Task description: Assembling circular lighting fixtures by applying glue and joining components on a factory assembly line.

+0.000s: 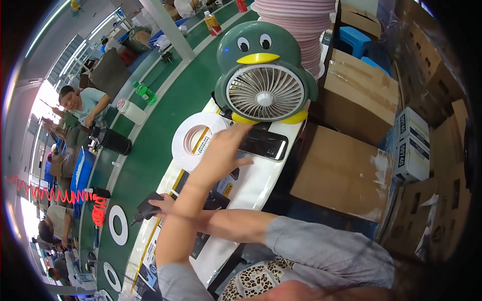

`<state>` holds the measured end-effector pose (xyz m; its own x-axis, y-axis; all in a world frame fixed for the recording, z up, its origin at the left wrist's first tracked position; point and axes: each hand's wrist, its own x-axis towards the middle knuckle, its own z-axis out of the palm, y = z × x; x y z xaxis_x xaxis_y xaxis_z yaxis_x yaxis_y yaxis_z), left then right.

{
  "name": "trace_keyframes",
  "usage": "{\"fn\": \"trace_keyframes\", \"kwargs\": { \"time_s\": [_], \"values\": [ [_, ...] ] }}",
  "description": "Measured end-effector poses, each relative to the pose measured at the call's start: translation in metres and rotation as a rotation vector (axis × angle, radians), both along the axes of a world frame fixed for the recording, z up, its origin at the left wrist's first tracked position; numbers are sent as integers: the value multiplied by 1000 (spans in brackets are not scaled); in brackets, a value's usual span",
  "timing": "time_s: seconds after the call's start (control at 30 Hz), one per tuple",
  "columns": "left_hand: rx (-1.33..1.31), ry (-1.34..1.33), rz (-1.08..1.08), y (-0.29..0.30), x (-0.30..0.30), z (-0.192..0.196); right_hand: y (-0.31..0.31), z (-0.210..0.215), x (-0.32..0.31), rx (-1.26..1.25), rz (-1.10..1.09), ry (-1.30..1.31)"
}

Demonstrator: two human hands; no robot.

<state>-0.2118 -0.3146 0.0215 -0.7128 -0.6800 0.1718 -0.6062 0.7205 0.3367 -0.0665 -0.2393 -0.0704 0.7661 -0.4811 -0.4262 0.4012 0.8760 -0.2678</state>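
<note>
My left hand (pixel 223 150) reaches across the white table in front of a green penguin-shaped fan (pixel 265 80). Its thumb is spread from the fingers, and nothing shows in its grasp. A black phone (pixel 263 143) lies beside its fingers, and a thick white roll (pixel 183 145) with a pinkish core is at its other side. Beneath my left forearm my right arm crosses toward the left. At its end, my right hand (pixel 163 203) is closed around a black tool with a thin pointed tip (pixel 146 206), held near the belt's edge. Part of that hand is hidden.
A green conveyor belt (pixel 165 115) carries flat white rings (pixel 115 226) and a green bottle (pixel 144 93). Pinkish rolls (pixel 296 25) are stacked behind the fan. Cardboard boxes (pixel 344 173) fill the right side. Printed packages (pixel 216 200) lie under my arms. People (pixel 85 103) sit across the belt.
</note>
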Motion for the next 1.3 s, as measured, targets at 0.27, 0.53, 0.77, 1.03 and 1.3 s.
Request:
{"fn": "trace_keyframes", "kwargs": {
  "time_s": [0.27,0.53,0.77,1.03,1.3],
  "values": [
    [16,-314,489,24,66,-25,9,-15,0,-644,57,62],
    [-70,-317,534,10,63,-51,1,-15,8,79,-170,-114],
    [50,-343,501,-8,63,-38,1,-21,0,-103,-83,-198],
    [91,-368,463,-16,68,-28,7,-17,4,15,-29,-298],
    [-171,-8,600,39,82,36,21,-16,31,-128,-121,-453]
  ]
}}
